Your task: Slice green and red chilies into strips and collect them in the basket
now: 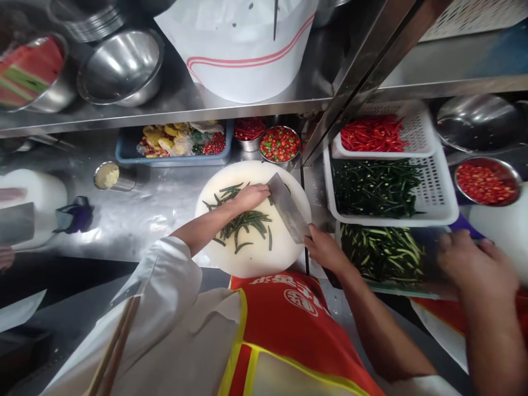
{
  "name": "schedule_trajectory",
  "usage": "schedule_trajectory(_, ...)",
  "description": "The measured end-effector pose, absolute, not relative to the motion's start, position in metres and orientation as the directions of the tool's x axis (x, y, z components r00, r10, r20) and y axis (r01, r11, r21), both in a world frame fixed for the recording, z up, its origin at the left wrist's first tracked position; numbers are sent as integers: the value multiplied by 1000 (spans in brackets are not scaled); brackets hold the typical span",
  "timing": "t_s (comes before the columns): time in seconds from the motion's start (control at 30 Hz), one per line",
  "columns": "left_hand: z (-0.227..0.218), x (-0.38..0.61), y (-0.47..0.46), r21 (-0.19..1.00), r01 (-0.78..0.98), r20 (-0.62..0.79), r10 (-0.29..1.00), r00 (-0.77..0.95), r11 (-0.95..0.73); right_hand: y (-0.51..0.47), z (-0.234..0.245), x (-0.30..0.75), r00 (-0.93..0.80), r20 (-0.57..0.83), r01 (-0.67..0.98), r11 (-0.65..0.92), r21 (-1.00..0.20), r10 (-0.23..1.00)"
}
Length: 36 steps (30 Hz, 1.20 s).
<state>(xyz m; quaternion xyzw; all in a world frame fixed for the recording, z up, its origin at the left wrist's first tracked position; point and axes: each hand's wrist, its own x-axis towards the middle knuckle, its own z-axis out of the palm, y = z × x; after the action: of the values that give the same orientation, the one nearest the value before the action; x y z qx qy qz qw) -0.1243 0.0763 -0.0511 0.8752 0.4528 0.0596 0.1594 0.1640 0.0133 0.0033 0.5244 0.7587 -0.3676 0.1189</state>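
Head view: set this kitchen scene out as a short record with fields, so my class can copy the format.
Surface: round white cutting board
On it: green strips, some piled, some scattered
Left hand: over the strips, fingertips near the blade; contact unclear
Right hand: gripping the cleaver by its handle end
Beyond the board: blue tray, metal container of chopped red and green peppers
Right of board: white basket of dark-green strips
Far right: another person's hand, blurred

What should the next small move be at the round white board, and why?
I'd probably ease the left hand slightly back from the cleaver before any cut: the blade's far end is right beside it, the right hand holds the other end, and slender green pieces lie loose on the board.
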Motion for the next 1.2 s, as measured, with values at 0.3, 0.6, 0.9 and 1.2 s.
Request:
schedule_trajectory(0.3,-67,-131,76,373,726,54,794,605,-578,18,29,171,-443,-626,883,193,-428,641)
schedule_trajectory(0.6,-63,-131,75,444,713,52,811,583,-542,31,3,124,-389,-593,912,201,-358,706)
schedule_trajectory(0.9,-31,-154,45,491,725,-76,805,588,-483,5,8,161,-441,-609,896,278,-347,660)
schedule_trajectory(1.2,-25,-132,45,408,713,-266,673,690,-570,8,3,159,-381,-607,921,231,-314,697)
